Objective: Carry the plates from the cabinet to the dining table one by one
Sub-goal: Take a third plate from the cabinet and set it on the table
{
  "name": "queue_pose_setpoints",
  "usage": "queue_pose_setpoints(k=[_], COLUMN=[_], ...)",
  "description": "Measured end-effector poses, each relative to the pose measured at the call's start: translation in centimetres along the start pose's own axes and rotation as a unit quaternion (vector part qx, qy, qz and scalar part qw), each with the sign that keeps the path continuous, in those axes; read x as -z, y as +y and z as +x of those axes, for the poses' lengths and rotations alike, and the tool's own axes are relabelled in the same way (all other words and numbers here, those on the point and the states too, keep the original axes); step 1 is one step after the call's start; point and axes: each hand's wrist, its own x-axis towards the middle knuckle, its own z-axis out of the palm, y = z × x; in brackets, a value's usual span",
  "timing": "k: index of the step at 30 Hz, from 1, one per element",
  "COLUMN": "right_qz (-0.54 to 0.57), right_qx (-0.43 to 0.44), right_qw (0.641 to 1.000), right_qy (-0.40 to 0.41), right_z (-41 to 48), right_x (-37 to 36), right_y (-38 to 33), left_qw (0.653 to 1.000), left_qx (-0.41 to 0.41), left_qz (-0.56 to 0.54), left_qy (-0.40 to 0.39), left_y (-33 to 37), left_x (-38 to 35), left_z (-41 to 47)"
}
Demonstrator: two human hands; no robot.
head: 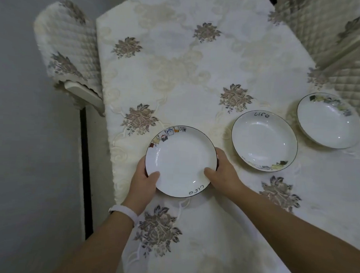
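Observation:
A white plate [181, 160] with a dark rim, small coloured figures and the word "life" is held level just over the dining table [177, 74], near its left edge. My left hand [145, 181] grips its near-left rim, thumb on top. My right hand [223, 173] grips its near-right rim, thumb on the inside. Two more white plates of the same kind lie on the cloth to the right: a middle plate [264, 141] and a far-right plate [329, 121]. Whether the held plate touches the cloth I cannot tell.
The table wears a cream cloth with grey-brown flower patches. A chair [65, 48] with a quilted cover stands at the table's left side, another quilted chair [333, 46] at the far right. Grey floor [30, 150] lies to the left.

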Motion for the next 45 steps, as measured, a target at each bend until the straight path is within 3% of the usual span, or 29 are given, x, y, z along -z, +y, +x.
queue_pose_setpoints(k=[9,26,35,42,45], right_qz=[-0.039,-0.088,-0.200,-0.371,-0.401], right_qx=[-0.022,-0.056,0.046,0.111,0.104], right_qw=[0.999,0.992,0.967,0.892,0.878], right_qy=[0.024,0.068,0.153,0.231,0.242], right_z=[1.2,-2.3,-10.9,-18.6,-21.0], right_x=[-0.8,0.3,3.7,3.9,3.7], right_y=[1.0,-0.1,-3.2,-4.2,-3.8], left_qw=[0.988,0.977,0.883,0.748,0.713], left_qx=[-0.019,-0.043,-0.259,-0.442,-0.482], left_qz=[0.153,0.207,0.376,0.481,0.496], left_qy=[-0.009,-0.005,-0.111,-0.115,-0.116], left_y=[-0.4,2.1,6.6,9.4,10.3], left_x=[0.1,2.8,3.8,3.3,2.9], left_z=[1.8,-0.2,-5.2,-8.1,-9.3])
